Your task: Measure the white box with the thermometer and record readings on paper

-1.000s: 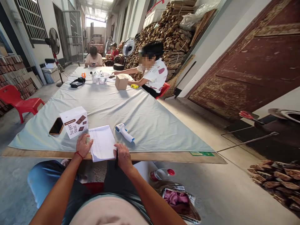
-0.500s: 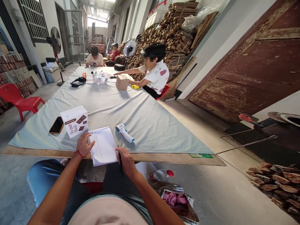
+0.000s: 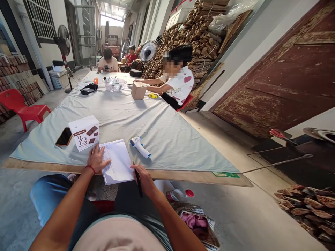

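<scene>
A white notebook lies at the table's near edge, with handwriting on the left side of its page. My left hand rests on the notebook's left margin, fingers spread. In my right hand, beside the notebook's right edge, is a dark pen, held with its tip pointing up. Just beyond my left hand stands a white box printed with brown bars, and a phone lies left of it. A white and blue infrared thermometer lies right of the notebook.
Farther along the cloth-covered table are a cardboard box, a yellow tape measure, a clear basin of bottles and a black headset. A person sits at the right side. A bag stands by my right leg.
My left hand has slid slightly right over the page, its thumb stretching farther in. The pen in my right hand has tilted a little. The camera view has shifted slightly.
</scene>
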The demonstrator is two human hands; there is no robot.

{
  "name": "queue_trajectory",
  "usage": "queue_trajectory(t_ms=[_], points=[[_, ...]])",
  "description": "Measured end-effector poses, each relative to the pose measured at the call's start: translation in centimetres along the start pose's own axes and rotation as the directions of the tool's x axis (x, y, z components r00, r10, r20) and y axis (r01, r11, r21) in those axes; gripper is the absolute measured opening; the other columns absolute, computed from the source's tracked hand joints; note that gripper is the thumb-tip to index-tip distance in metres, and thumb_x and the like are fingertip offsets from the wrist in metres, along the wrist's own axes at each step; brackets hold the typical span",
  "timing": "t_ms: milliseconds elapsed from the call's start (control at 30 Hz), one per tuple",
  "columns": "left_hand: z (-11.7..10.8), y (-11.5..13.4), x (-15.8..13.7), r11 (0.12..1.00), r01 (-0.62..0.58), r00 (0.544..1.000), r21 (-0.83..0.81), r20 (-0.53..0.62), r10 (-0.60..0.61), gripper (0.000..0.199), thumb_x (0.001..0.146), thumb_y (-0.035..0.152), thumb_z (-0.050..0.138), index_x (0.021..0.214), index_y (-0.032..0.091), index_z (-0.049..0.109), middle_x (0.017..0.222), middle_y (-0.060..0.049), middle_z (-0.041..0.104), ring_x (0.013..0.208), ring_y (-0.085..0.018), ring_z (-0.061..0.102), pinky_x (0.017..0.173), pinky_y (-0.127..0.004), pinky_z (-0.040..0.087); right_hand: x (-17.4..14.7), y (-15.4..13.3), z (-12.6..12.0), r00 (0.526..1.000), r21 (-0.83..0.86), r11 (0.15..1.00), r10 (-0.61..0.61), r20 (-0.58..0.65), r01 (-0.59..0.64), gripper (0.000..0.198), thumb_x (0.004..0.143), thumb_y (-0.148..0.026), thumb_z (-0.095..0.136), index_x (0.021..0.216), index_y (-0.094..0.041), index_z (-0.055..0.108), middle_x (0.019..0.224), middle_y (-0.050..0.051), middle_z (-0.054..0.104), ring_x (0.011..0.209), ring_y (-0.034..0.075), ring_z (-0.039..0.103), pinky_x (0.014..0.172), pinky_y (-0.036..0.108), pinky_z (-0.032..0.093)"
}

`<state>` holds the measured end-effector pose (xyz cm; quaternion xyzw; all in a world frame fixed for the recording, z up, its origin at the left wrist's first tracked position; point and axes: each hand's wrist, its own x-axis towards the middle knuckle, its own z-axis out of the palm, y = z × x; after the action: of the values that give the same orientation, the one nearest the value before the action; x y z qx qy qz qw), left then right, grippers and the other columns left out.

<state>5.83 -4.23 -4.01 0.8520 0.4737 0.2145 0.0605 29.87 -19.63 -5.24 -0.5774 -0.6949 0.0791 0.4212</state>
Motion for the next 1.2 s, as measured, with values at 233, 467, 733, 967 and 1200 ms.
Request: queue_trajectory(t_ms=[233, 467, 733, 967, 1200], points=[[-0.6, 0.5, -0.2, 1.000, 0.008, 1.000, 0.011, 0.011, -0.008, 0.069, 0.076, 0.053, 0.074, 0.133, 0.018, 0.057, 0.149, -0.021, 0.046, 0.142, -0.039, 0.039, 0.119, -0.054, 0.027, 1.2, -0.6, -0.9, 0.975, 0.021, 0.997, 0.075, -0.210, -0.072, 0.025, 0.093, -0.034, 0.051, 0.103, -0.019, 0.069, 0.099, 0.011, 0.072, 0.096, 0.027, 0.067, 0.088, 0.046, 0.054], [-0.7, 1.2, -0.5, 0.999, -0.042, 0.999, -0.003, 0.018, 0.043, 0.056, 0.078, 0.046, 0.072, 0.128, 0.023, 0.061, 0.158, -0.015, 0.038, 0.146, -0.038, 0.033, 0.118, -0.058, 0.025, 9.3, -2.8, -1.4, 0.895, 0.490, 0.851, 0.354, -0.273, -0.187, 0.038, 0.090, -0.049, 0.052, 0.098, -0.018, 0.073, 0.089, 0.007, 0.071, 0.079, 0.019, 0.064, 0.077, 0.034, 0.053], [-1.3, 1.3, -0.6, 0.997, -0.068, 0.995, 0.023, 0.077, 0.066, 0.054, 0.082, 0.046, 0.067, 0.132, 0.026, 0.058, 0.157, -0.012, 0.042, 0.147, -0.036, 0.032, 0.118, -0.060, 0.022, 16.4, -2.3, 5.3, 0.905, 0.577, 0.734, 0.424, 0.021, -0.357, 0.018, 0.071, -0.035, 0.061, 0.080, -0.020, 0.067, 0.055, -0.004, 0.054, 0.053, 0.013, 0.048, 0.053, 0.027, 0.041], [-1.2, 1.9, 1.0, 0.994, -0.109, 0.987, 0.025, 0.122, 0.105, 0.046, 0.081, 0.042, 0.066, 0.122, 0.022, 0.060, 0.153, -0.016, 0.046, 0.143, -0.037, 0.039, 0.118, -0.063, 0.021, 14.9, -0.6, 7.9, 0.884, 0.482, 0.782, 0.466, -0.034, -0.394, 0.004, 0.068, -0.022, 0.060, 0.064, -0.023, 0.060, 0.064, 0.000, 0.063, 0.067, 0.018, 0.058, 0.068, 0.031, 0.049], [-0.8, 2.7, 1.9, 0.995, -0.101, 0.987, 0.026, 0.130, 0.096, 0.052, 0.083, 0.040, 0.061, 0.127, 0.013, 0.057, 0.148, -0.019, 0.049, 0.142, -0.031, 0.042, 0.121, -0.044, 0.029, 14.9, 0.0, 8.1, 0.892, 0.447, 0.802, 0.451, -0.018, -0.396, 0.007, 0.067, -0.026, 0.058, 0.067, -0.022, 0.063, 0.065, -0.001, 0.065, 0.067, 0.017, 0.060, 0.068, 0.029, 0.049]])
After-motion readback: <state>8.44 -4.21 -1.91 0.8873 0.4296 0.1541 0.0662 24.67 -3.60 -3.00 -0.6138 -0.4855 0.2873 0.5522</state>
